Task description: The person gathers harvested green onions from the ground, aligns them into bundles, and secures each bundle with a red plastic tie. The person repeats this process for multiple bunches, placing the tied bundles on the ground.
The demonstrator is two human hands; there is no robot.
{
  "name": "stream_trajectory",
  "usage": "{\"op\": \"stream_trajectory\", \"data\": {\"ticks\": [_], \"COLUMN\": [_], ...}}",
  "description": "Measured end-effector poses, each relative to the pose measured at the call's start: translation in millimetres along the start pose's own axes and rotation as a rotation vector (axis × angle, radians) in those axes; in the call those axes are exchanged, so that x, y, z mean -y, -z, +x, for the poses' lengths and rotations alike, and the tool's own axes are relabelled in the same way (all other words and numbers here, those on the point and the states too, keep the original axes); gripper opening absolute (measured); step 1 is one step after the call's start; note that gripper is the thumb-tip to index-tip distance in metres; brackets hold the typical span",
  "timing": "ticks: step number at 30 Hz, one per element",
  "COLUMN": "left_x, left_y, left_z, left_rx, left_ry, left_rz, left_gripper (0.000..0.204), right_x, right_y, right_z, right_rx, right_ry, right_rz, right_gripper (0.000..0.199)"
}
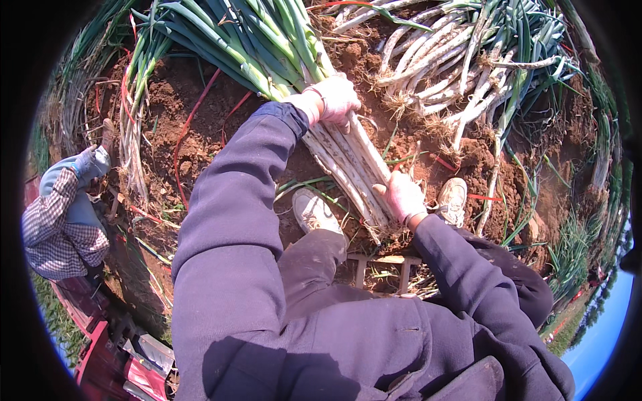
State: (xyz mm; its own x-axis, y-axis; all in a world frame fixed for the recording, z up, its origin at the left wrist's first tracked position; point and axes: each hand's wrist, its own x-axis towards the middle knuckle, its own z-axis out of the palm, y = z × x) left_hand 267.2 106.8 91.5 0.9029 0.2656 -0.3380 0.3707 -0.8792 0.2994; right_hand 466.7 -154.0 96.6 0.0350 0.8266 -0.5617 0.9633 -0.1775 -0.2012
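Observation:
A thick bundle of long green onions (348,160) slants across the middle, its green leaves toward the far left and its white root ends near my shoes. My left hand (332,99), in a pinkish-white glove, is wrapped round the bundle where the white stalks turn green. Lower down, my gloved right hand (404,196) grips the right side of the white stalks close to the roots. The undersides of both hands are hidden by the stalks.
A pile of loose green onions (455,67) lies on the soil at the far right. Red ties (194,123) lie on the ground. At the left, a person (67,214) in a checked shirt bends down beside red machinery (93,354). A small wooden frame (384,260) sits between my legs.

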Motion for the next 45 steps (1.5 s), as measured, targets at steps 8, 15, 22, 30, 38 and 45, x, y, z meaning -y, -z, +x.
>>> {"op": "stream_trajectory", "data": {"ticks": [8, 15, 22, 30, 38, 45], "left_x": [-8.0, -11.6, -7.5, 35.9, 93.2, 102.7], "left_y": [-18.0, -11.3, -3.4, 97.2, 84.0, 65.2], "left_z": [8.4, 23.6, 26.9, 24.5, -57.2, -15.2], "left_rx": [-0.093, 0.075, 0.145, 0.432, -0.037, 0.261], "left_ry": [0.044, 0.092, 0.061, 0.038, 0.19, 0.32], "left_rz": [0.079, 0.137, 0.125, 0.527, 0.376, 0.278], "left_gripper": [0.039, 0.024, 0.038, 0.031, 0.054, 0.025], "right_x": [-0.4, 7.8, 44.5, 33.1, 30.7, 28.4], "right_y": [-23.3, -32.0, -9.2, -39.4, -49.0, -42.7], "right_z": [-6.2, 18.9, 16.0, 24.1, 25.4, 24.5], "right_rx": [-0.165, -0.326, -0.017, -0.057, -0.078, -0.085], "right_ry": [0.035, -0.157, -0.073, -0.022, -0.011, -0.017], "right_rz": [0.163, 0.204, 0.125, 0.286, 0.219, 0.255], "right_gripper": [0.029, 0.024, 0.131, 0.156, 0.156, 0.154]}}
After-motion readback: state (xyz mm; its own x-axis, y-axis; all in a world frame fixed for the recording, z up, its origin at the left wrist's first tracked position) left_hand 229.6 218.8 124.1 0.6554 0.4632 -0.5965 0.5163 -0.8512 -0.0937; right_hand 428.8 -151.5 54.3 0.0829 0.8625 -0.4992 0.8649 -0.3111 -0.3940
